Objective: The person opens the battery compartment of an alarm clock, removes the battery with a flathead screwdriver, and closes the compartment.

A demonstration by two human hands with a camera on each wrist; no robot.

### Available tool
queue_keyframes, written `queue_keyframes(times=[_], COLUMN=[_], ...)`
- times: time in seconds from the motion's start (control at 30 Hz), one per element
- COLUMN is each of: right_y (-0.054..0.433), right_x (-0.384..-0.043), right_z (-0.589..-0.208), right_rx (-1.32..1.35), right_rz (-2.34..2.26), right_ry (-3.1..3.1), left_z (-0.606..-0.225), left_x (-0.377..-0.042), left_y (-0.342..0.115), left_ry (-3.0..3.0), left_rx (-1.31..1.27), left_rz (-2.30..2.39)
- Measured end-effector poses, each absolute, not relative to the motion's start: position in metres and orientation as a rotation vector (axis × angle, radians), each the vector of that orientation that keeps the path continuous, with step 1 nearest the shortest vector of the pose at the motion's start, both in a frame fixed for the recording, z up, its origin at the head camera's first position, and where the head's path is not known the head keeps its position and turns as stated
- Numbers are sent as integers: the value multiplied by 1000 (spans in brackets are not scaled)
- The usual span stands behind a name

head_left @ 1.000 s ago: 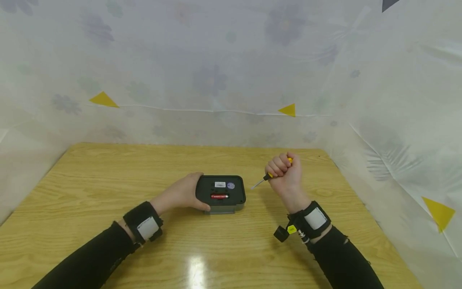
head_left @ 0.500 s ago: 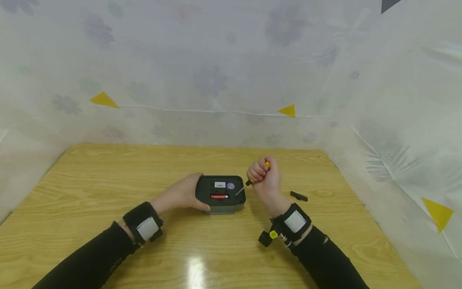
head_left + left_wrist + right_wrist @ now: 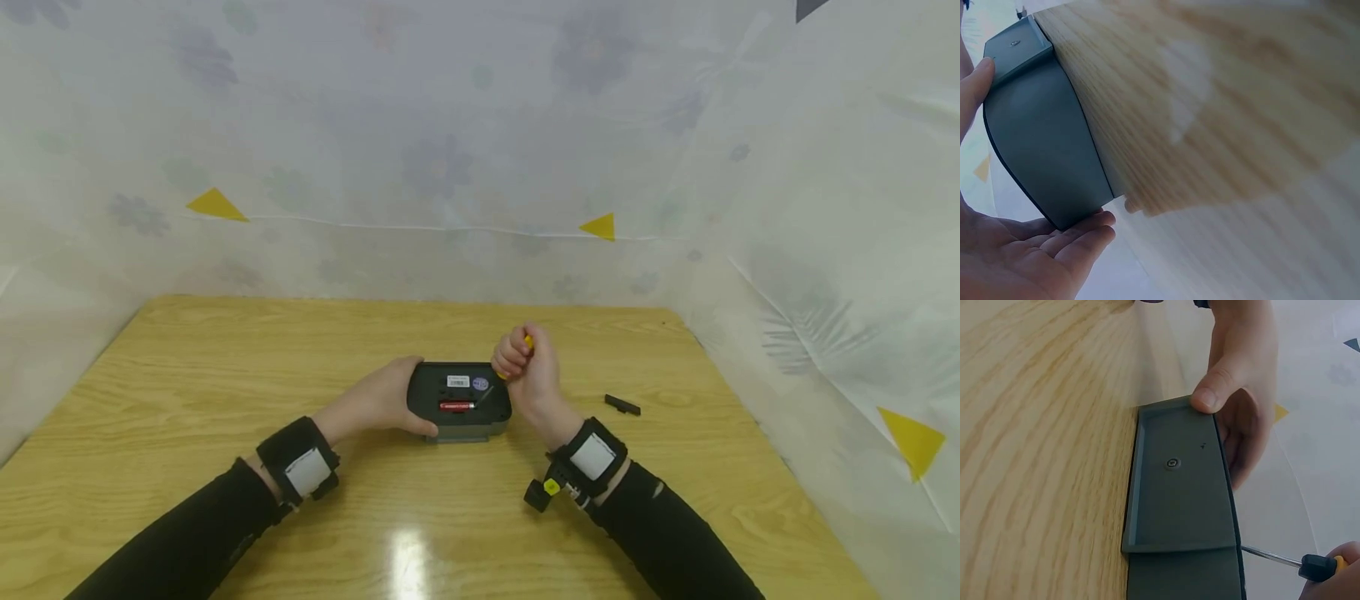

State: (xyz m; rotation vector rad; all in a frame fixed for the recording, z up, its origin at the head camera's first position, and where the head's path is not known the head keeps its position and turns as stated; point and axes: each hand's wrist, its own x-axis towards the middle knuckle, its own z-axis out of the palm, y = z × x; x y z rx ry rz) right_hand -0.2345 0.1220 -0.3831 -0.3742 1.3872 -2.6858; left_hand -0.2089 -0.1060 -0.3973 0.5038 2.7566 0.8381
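A dark grey boxy device (image 3: pixel 423 392) lies on the table with its battery slot facing up. In the slot sits a red battery (image 3: pixel 453 407). My left hand (image 3: pixel 382 400) grips the device's left end, thumb at the near edge and fingers round the far side. My right hand (image 3: pixel 527 375) is curled round the yellow-and-black handle of a screwdriver (image 3: pixel 1317 567) above the device's right side. The screwdriver's shaft (image 3: pixel 486 395) slants down to the battery's right end; whether the tip touches it I cannot tell. The right wrist view hides the tip behind the device.
To the right of my right hand lies a small black strip-shaped cover (image 3: pixel 622 405). A wooden table (image 3: pixel 300 517) carries everything. Pale floral sheeting (image 3: pixel 442 150) hangs behind it and at both sides.
My right hand has moved left with the screwdriver, from beside the device to the battery's right end. The black cover has come into sight behind it. My left hand keeps its hold.
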Motion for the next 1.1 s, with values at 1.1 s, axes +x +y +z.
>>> queue_keyframes(times=[1.1], right_y=[106], right_x=[-225], right_z=[-384], right_rx=[-480], right_rz=[-2629], right_ry=[1664], left_z=[-398], left_x=[-211], left_y=[-106], left_ry=[2751], left_rx=[500], left_rz=[843])
